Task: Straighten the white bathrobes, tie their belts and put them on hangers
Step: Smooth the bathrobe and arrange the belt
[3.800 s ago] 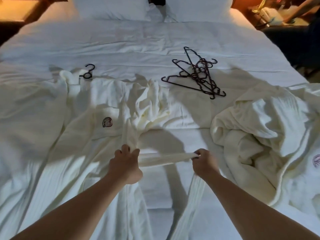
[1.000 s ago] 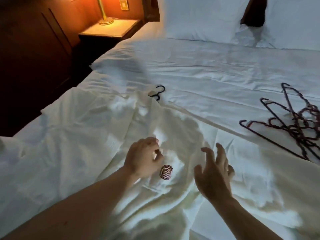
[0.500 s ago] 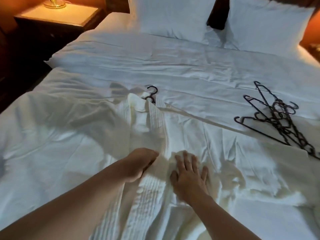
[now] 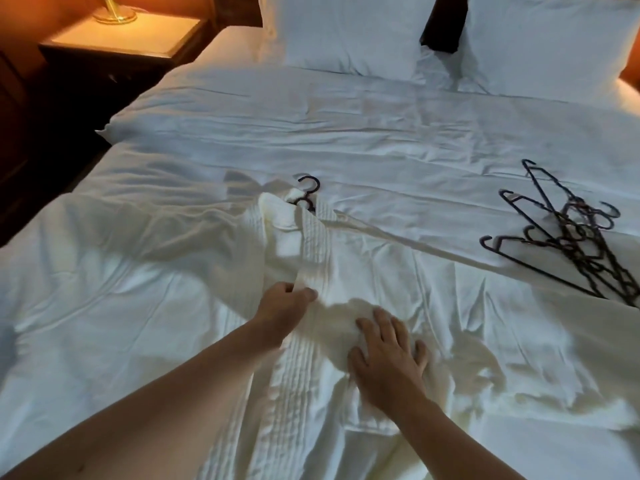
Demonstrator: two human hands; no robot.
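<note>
Right up close, two bare forearms reach in over the white bathrobe (image 4: 398, 289), which lies spread face-up across the near half of the bed (image 4: 381, 126). The right hand (image 4: 388, 355) lies flat on the robe's front, fingers straight and spread, pressing the cloth down just right of the ribbed lapel (image 4: 311, 258). The left hand (image 4: 282, 306) sits just left of that lapel, fingers curled under its edge and thumb on top, pinching the band of ribbed fabric. The lapel runs away from the hands up to the robe's collar, and there a black hanger hook (image 4: 309, 190) pokes out of the neck opening, the rest of the hanger hidden inside the cloth. The robe's left sleeve stretches off toward the bed's left edge; its right side fans out wrinkled toward the right. Just beyond the robe's right shoulder, a tangled pile of dark hangers (image 4: 571, 233) rests on the sheet, its near ends touching the robe's edge. Farther up from the robe, two white pillows (image 4: 346, 32) stand against the headboard. Off the bed's far left corner sits a dark nightstand (image 4: 114, 39), lit warm, with a brass lamp base (image 4: 116, 13) on top.
</note>
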